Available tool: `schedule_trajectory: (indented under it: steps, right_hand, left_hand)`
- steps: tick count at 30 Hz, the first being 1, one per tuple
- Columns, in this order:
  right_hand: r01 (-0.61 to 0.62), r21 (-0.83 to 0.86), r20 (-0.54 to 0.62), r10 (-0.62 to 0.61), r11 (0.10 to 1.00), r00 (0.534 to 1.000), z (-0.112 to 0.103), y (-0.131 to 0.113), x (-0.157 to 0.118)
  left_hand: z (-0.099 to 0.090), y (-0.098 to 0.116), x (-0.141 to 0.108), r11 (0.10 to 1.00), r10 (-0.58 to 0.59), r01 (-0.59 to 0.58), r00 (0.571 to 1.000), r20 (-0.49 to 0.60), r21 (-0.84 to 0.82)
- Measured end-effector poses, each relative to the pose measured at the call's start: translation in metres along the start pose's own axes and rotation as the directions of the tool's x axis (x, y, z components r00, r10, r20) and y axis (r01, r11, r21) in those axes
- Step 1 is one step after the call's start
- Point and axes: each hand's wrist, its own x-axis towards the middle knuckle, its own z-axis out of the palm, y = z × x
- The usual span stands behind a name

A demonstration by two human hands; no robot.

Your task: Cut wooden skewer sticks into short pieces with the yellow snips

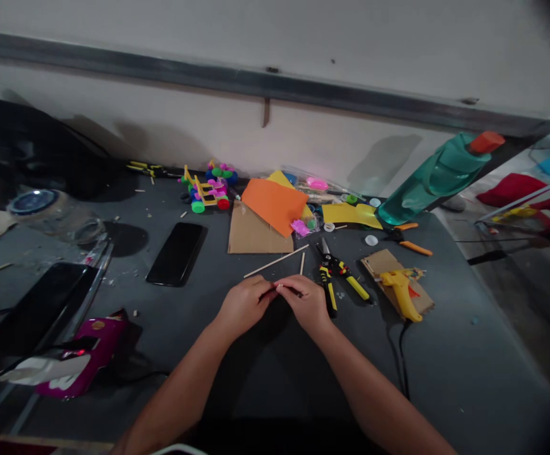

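Observation:
My left hand [245,305] and my right hand [307,302] meet fingertip to fingertip above the dark table, both pinched closed. Whatever lies between the fingers is too small to make out. Just beyond them a thin wooden stick [275,261] rests slantwise, with a shorter stick [302,263] beside it. Yellow-and-black wire strippers [334,268] lie right of my right hand. Farther right, a yellow glue gun [401,292] rests on a small piece of cardboard [380,262].
Behind my hands are cardboard [246,234], orange paper [277,205] and colourful plastic parts [211,189]. A green bottle [431,177] leans at the back right. Phones [176,254], a clear jar [61,218] and a magenta power strip [97,347] occupy the left. A cord trails from the glue gun.

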Motion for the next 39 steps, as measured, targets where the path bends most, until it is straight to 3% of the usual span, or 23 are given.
schedule_trajectory:
  steps: [2,5,10,20,29,31,34,37,39]
  right_hand:
    - [0.13,-0.153,0.035,-0.126,0.98,0.991,0.001,0.005,0.0]
    - [0.196,-0.29,0.098,-0.175,0.937,0.98,0.002,0.012,0.0]
    - [0.207,-0.344,0.117,-0.177,0.916,0.977,0.003,0.016,-0.001]
    - [0.233,-0.367,0.131,-0.198,0.901,0.971,0.001,0.017,-0.001]
    - [0.22,-0.432,0.138,-0.177,0.875,0.974,0.002,0.015,-0.002]
    - [0.174,-0.395,0.12,-0.137,0.902,0.983,0.002,0.013,-0.001]
    - [-0.054,-0.127,-0.043,0.049,0.99,0.998,0.0,0.007,0.002]
    - [-0.222,0.146,-0.131,0.242,0.964,0.961,-0.002,0.0,0.004]
    - [-0.249,0.213,-0.112,0.277,0.945,0.954,-0.003,-0.004,0.004]
  left_hand:
    - [-0.002,-0.006,0.002,0.999,-0.052,0.051,0.995,-0.081,-0.006]
    - [-0.004,-0.008,0.003,0.976,-0.198,0.182,0.969,-0.145,-0.118]
    - [0.003,-0.002,0.004,0.831,-0.403,0.418,0.907,0.121,-0.366]
    - [0.005,-0.003,0.014,0.686,-0.431,0.512,0.859,0.278,-0.518]
    - [0.009,-0.002,0.015,0.673,-0.444,0.517,0.854,0.27,-0.528]
    - [0.009,-0.002,0.015,0.684,-0.437,0.497,0.866,0.246,-0.534]
    - [0.007,-0.003,0.012,0.689,-0.413,0.434,0.893,0.177,-0.58]
    - [0.004,0.0,0.009,0.674,-0.392,0.398,0.907,0.155,-0.622]
    - [0.004,0.004,0.006,0.677,-0.355,0.392,0.915,0.189,-0.623]
